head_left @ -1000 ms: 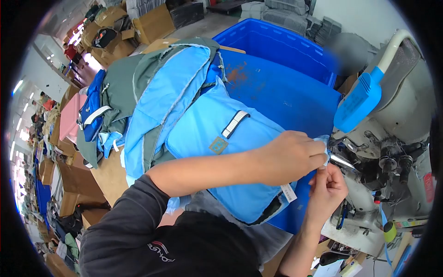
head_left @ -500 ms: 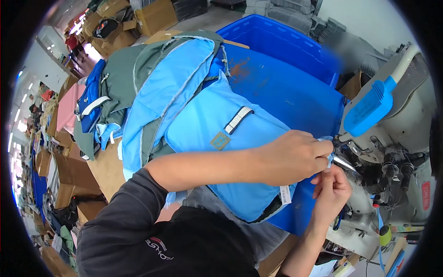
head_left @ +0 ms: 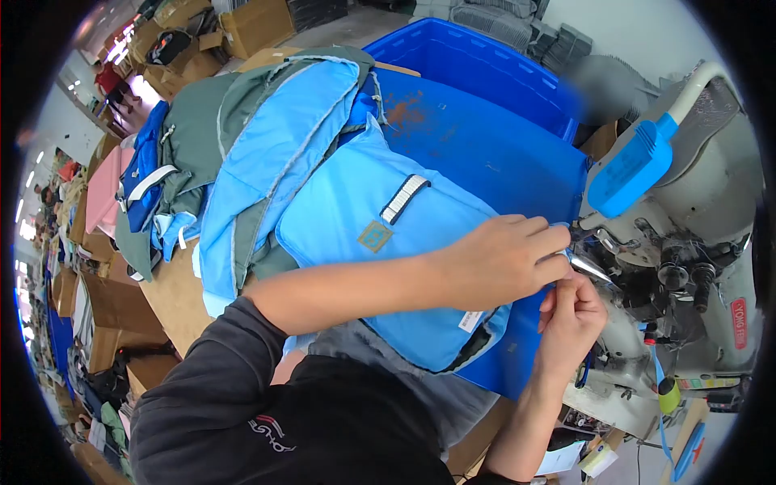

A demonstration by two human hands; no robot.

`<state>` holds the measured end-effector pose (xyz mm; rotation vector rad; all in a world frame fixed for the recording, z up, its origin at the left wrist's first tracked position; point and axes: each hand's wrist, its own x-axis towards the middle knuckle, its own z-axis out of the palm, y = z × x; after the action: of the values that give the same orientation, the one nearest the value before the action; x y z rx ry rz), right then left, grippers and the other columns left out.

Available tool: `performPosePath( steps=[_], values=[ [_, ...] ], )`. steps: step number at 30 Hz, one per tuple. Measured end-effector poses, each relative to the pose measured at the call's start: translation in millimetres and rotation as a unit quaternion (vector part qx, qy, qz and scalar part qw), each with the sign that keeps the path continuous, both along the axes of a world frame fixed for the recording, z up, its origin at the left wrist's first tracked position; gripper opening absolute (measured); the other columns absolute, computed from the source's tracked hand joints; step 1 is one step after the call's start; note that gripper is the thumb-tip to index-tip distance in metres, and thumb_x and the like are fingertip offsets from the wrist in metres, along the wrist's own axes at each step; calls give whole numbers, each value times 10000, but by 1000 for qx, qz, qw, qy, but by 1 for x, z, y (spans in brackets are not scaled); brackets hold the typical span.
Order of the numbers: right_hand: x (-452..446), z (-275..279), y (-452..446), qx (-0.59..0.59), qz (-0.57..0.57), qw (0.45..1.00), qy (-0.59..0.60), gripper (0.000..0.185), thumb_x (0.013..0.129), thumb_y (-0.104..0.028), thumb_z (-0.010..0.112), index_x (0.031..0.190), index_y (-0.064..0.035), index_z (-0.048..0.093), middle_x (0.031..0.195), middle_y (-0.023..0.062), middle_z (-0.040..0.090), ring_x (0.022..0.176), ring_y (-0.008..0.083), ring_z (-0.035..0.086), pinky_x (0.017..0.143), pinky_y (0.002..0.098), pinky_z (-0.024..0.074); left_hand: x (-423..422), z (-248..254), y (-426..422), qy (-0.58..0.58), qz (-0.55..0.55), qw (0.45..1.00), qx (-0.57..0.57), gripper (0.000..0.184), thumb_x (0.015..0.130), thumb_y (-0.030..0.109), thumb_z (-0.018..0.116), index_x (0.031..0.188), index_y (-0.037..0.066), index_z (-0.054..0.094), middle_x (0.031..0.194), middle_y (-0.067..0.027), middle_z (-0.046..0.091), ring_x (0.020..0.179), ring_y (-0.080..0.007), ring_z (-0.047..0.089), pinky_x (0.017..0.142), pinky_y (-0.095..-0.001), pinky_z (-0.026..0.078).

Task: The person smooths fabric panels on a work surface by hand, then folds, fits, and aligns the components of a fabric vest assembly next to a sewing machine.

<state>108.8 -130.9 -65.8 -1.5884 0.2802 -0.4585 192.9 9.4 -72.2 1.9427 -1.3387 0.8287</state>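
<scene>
My left hand (head_left: 517,257) reaches across the light blue backpack panel (head_left: 347,194), its fingers closed on a bit of light blue fabric (head_left: 559,234) beside the sewing machine (head_left: 687,218). Just below, my right hand (head_left: 572,314) is pinched closed close to the left fingertips; what lies between its fingers is hidden. The panel carries a white webbing loop (head_left: 406,200), a small square patch (head_left: 374,236) and a white label (head_left: 470,321) by its dark lower edge. It rests partly on the blue work surface (head_left: 493,153) and partly over my lap.
Grey-green and light blue bag pieces (head_left: 275,145) are heaped to the left, with a pink piece (head_left: 107,190) beyond. A blue plastic crate (head_left: 477,61) stands behind the surface. A blue plastic guard (head_left: 630,170) hangs on the machine. Cardboard boxes (head_left: 259,28) and a distant person (head_left: 113,85) are farther back.
The view has shifted slightly, so everything sits a little further left and up. Both hands keep their closed pinch beside the machine, and the white label is turned differently.
</scene>
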Motion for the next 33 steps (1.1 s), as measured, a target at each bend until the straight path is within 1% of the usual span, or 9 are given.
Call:
performPosePath(
  steps=[2, 5, 8, 17, 23, 26, 29, 31, 33],
  values=[
    [0, -2, 1, 6, -13, 1000, 5, 261, 1020, -181, 656, 817, -20, 684, 558, -21, 541, 426, 13, 414, 389, 190, 264, 3, -3, 2, -20, 2, 1000, -2, 125, 787, 143, 676, 879, 70, 632, 893, -33, 545, 788, -190, 587, 642, -309, 473],
    [0, -3, 0, 10, -18, 1000, 10, 262, 1015, -172, 661, 798, -25, 670, 543, -31, 522, 424, 11, 405, 394, 191, 248, -1, -9, 10, -100, 23, 993, 55, 183, 798, 142, 660, 950, 41, 668, 869, -29, 549, 771, -171, 584, 629, -292, 468],
    [0, -3, 3, 23, -27, 999, 8, 267, 1012, -173, 665, 789, -26, 667, 534, -36, 512, 422, 12, 402, 395, 191, 246, -1, -11, 9, -123, 22, 991, 52, 236, 810, 147, 642, 996, 8, 682, 858, -26, 562, 748, -155, 581, 608, -275, 457],
    [2, 0, 8, 25, -65, 997, 30, 275, 1015, -178, 657, 791, -20, 669, 520, -27, 504, 419, 19, 402, 397, 199, 247, 2, -5, 7, -127, -13, 990, 67, 177, 802, 130, 633, 903, -15, 641, 855, -70, 586, 712, -179, 599, 597, -289, 503],
    [0, 8, 5, 19, -29, 999, 39, 293, 1035, -225, 625, 855, -1, 683, 581, 13, 583, 441, 39, 451, 407, 200, 308, 10, -2, 2, -106, -19, 993, 58, 121, 766, 115, 635, 814, 8, 602, 838, -78, 579, 683, -184, 597, 589, -293, 512],
    [-14, 11, -7, -39, 9, 994, 105, 313, 1038, -261, 616, 908, 13, 694, 631, 35, 624, 475, 54, 498, 431, 204, 373, 14, 0, 1, -127, 0, 990, 62, 123, 761, 108, 645, 817, 6, 605, 840, -81, 587, 692, -181, 602, 582, -284, 512],
    [-47, 19, -35, -119, -2, 983, 136, 310, 1033, -264, 615, 934, 17, 702, 660, 50, 641, 502, 68, 530, 451, 219, 414, 20, -3, 0, -152, 1, 987, 49, 140, 751, 101, 653, 827, -12, 622, 851, -93, 613, 700, -177, 612, 580, -279, 514],
    [-77, 34, -61, -224, -92, 965, 100, 304, 1037, -235, 580, 916, 13, 707, 666, 76, 635, 567, 98, 572, 528, 286, 502, 20, -2, 2, -166, 10, 983, 71, 156, 747, 98, 655, 838, -28, 638, 863, -104, 631, 701, -175, 614, 577, -279, 515],
    [-120, 39, -154, -294, -110, 949, 8, 285, 1042, -228, 569, 1172, 10, 654, 846, 91, 696, 749, 154, 648, 761, 306, 538, 20, -3, 2, -166, 8, 983, 80, 169, 748, 96, 656, 847, -41, 650, 871, -114, 643, 701, -174, 616, 577, -281, 516]
  ],
)
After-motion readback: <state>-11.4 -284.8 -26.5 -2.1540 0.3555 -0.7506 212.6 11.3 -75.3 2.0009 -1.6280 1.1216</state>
